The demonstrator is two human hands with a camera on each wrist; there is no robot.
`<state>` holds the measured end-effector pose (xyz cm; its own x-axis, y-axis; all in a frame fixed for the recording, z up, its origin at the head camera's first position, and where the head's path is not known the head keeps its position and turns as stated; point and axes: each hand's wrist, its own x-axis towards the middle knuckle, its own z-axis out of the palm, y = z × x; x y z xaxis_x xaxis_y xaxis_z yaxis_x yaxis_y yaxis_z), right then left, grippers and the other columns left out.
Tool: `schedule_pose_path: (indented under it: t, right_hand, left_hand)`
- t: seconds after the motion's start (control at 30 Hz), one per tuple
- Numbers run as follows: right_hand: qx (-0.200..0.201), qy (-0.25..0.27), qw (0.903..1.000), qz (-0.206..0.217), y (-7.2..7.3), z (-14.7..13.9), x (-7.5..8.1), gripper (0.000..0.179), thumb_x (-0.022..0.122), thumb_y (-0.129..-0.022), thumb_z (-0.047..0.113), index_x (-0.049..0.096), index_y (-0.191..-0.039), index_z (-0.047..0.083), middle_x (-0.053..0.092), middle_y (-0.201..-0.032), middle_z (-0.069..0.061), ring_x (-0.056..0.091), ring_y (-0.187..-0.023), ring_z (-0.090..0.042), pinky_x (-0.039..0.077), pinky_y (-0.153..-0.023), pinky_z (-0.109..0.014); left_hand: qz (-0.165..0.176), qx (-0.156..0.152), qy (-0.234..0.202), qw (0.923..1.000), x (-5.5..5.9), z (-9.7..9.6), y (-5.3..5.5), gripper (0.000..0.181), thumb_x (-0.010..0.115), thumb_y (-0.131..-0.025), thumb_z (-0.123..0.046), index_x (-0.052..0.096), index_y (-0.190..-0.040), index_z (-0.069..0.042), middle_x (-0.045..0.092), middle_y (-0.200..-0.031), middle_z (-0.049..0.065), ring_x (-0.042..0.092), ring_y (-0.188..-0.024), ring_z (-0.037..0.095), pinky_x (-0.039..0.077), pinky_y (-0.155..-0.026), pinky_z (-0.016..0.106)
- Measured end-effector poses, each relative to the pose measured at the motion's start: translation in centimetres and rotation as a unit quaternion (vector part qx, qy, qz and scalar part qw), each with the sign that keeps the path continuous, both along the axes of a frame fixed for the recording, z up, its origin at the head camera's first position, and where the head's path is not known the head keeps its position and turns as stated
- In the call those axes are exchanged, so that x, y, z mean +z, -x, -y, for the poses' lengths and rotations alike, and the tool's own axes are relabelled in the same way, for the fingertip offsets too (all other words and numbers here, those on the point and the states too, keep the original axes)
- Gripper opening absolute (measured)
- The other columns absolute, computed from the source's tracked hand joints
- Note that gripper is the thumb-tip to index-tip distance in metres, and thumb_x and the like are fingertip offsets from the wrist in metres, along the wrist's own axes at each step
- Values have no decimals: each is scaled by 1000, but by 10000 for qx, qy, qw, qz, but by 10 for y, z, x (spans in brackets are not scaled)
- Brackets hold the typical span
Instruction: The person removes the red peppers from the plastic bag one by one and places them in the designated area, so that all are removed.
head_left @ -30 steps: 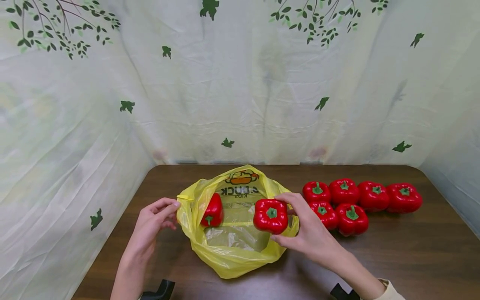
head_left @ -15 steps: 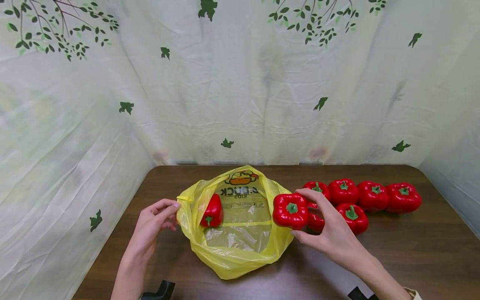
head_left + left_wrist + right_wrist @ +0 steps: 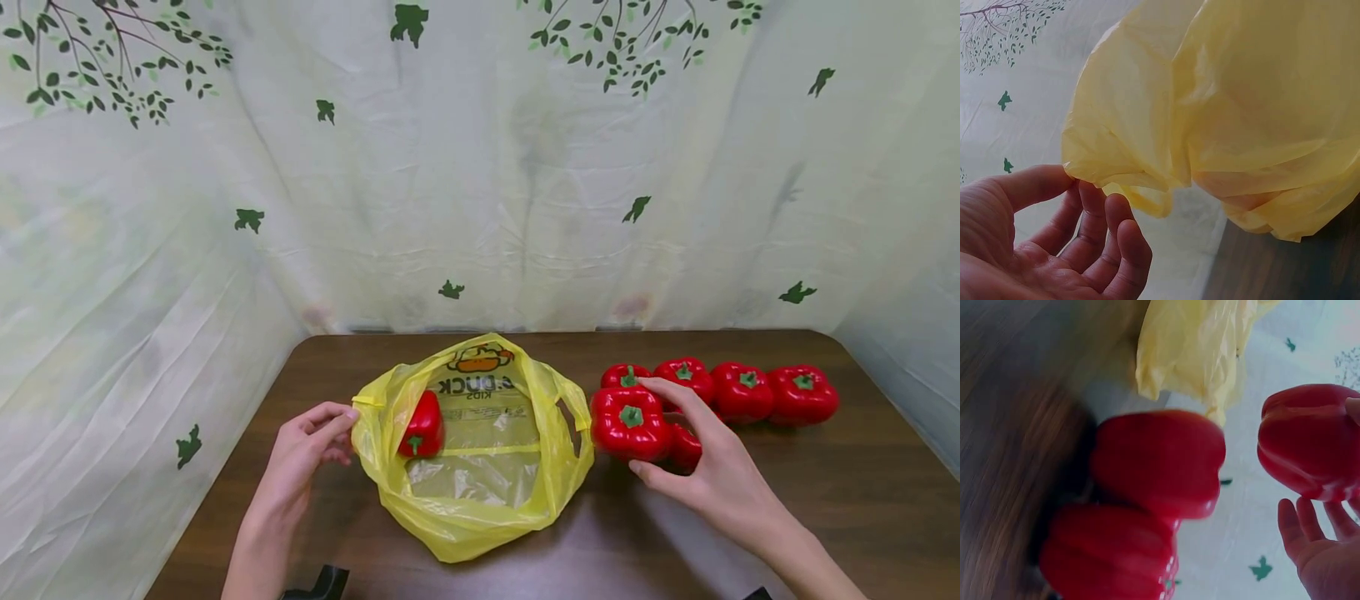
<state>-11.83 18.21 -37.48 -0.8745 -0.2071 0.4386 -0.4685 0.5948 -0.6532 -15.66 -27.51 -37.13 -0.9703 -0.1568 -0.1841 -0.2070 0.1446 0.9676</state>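
My left hand [image 3: 300,454] pinches the left rim of a yellow plastic bag [image 3: 465,529] between thumb and finger; the left wrist view shows the bag's thin edge [image 3: 1094,150] at the fingertips. The bag's mouth gapes, and one red bell pepper [image 3: 426,421] lies inside at its left. My right hand [image 3: 716,458] holds another red bell pepper [image 3: 630,427] to the right of the bag, stem facing the head camera. It hangs in front of the loose peppers, partly hiding some. In the right wrist view this held pepper [image 3: 1310,440] is apart from the two peppers below.
Several red bell peppers stand in a back row at the right, with one at the row's right end [image 3: 804,396]. Another pepper [image 3: 686,448] shows partly behind my right hand. All rest on a brown wooden table [image 3: 847,500], with a leaf-printed cloth [image 3: 525,208] behind.
My right hand has moved right with the bell pepper, from over the bag's mouth to in front of the loose peppers. My left hand stays at the bag's rim.
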Motion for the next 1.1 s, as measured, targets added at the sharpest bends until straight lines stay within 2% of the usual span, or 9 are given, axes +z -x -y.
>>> schedule_pose_path:
  t: [0.2, 0.33, 0.43, 0.63, 0.9, 1.1]
  right_hand:
    - [-203, -155, 9996, -81, -5, -17, 2, 92, 92, -67, 12, 45, -145, 25, 47, -139, 11, 45, -120, -4, 41, -88, -10]
    - [-342, -196, 9992, 45, -9, -30, 0, 93, 91, -69, 10, 43, -147, 25, 48, -138, 9, 43, -120, -2, 39, -88, -7]
    - [-326, -99, 9993, 176, -12, -40, -2, 94, 89, -69, 5, 41, -148, 24, 48, -136, 7, 44, -120, -1, 40, -89, -7]
    - [-270, -4, 9995, 152, -17, -59, -1, 97, 87, -67, -4, 39, -148, 18, 46, -138, 3, 46, -117, -1, 37, -91, -4]
    - [-440, 63, 9980, 451, -25, -81, -3, 94, 87, -70, 1, 37, -148, 19, 43, -136, 6, 42, -116, 1, 35, -87, -1]
    - [-373, -110, 9970, 670, -29, -100, -7, 96, 86, -71, 0, 34, -150, 19, 38, -138, 8, 36, -120, 5, 37, -84, -1]
  left_hand:
    - [-30, 2, -44, 10000, 0, 0, 0, 23, 72, -92, -27, 68, -99, -5, 64, -77, 3, 60, -69, 22, 55, -65, 34]
    - [-53, -29, -60, 10000, -1, 0, 0, 23, 71, -92, -27, 68, -99, -5, 64, -78, 3, 60, -69, 21, 55, -64, 34]
    - [-56, -37, -46, 10000, -1, -1, 0, 24, 71, -92, -27, 68, -99, -4, 64, -78, 3, 60, -70, 22, 55, -65, 34]
    - [-18, -4, 22, 10000, -1, -2, 0, 25, 71, -92, -27, 67, -100, -4, 64, -78, 3, 60, -71, 25, 55, -65, 34]
    - [51, 28, 24, 10000, -2, -3, 1, 27, 71, -92, -27, 67, -102, -3, 65, -80, 4, 60, -71, 25, 55, -65, 34]
    - [91, 76, 27, 9999, -2, -2, 1, 27, 70, -93, -27, 67, -103, -2, 65, -81, 4, 60, -71, 23, 55, -66, 34]
